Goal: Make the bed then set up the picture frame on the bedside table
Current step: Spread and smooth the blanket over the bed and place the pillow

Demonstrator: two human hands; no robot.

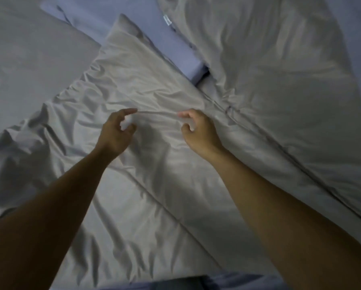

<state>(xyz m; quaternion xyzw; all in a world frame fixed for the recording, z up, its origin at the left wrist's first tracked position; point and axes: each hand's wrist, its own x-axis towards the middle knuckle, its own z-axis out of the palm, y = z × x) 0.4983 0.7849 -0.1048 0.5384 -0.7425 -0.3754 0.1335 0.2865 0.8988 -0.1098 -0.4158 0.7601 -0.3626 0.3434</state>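
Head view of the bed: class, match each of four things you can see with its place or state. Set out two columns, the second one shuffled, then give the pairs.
Things
1. left hand
2. right hand
3. blue pillow
4. fold

Place or state
A. pinches the fold's right end
B. pulled out in a thin ridge between both hands
C. pinches the fold's left end
D. lies on the far side, partly covered by white bedding

Pairs: 1-C, 2-A, 3-D, 4-B
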